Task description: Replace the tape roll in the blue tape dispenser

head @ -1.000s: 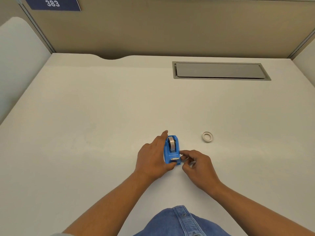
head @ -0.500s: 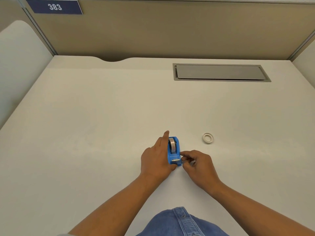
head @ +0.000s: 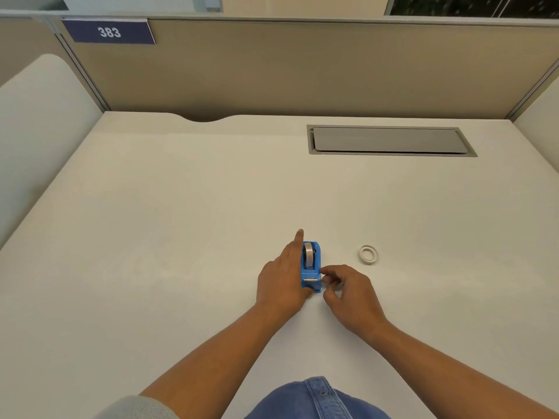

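Note:
The blue tape dispenser stands on the white desk with a tape roll seated in it. My left hand grips the dispenser's left side, index finger stretched along it. My right hand sits at the dispenser's front right, thumb and fingers pinched close by the metal cutter; whether tape is between them cannot be seen. A small white tape ring lies flat on the desk, to the right of the dispenser and apart from both hands.
A grey cable hatch is set into the desk at the back right. Beige partition walls enclose the desk, with a blue sign reading 383. Blue denim shows at the bottom edge.
The view has tilted upward, showing more of the partition. Both hands stay on the dispenser; my right fingers have shifted slightly at the cutter end.

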The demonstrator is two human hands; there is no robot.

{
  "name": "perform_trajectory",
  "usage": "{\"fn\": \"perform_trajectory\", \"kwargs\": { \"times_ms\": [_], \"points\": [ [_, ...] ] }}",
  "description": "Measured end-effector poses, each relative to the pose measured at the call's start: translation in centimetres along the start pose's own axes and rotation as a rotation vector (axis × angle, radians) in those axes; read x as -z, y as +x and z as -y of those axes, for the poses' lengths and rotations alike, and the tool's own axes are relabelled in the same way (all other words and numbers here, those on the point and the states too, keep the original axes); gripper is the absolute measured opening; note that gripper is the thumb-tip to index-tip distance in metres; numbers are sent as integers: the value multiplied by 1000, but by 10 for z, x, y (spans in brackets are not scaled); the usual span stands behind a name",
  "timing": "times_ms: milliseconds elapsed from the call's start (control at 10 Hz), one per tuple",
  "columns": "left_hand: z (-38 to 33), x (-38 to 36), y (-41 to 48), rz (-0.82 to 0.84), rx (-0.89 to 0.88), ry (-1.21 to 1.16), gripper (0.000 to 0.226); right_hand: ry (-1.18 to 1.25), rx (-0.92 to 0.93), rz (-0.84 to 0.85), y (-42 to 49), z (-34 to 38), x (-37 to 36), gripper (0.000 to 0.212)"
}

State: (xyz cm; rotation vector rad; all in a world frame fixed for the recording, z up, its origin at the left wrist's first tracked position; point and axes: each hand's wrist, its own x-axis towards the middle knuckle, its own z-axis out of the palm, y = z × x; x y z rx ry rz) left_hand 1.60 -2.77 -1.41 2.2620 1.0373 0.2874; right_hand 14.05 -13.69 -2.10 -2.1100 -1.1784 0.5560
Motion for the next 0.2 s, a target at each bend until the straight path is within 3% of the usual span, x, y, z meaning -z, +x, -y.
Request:
{"fn": "perform_trajectory", "kwargs": {
  "times_ms": [100, 200],
  "points": [
    [4, 4, -3, 57, -94, 7, 138, -44, 28, -2, 1, -2, 3, 34],
    [18, 8, -13, 59, -73, -5, 139, -128, 24, -51, 1, -9, 5, 27]
  ]
}}
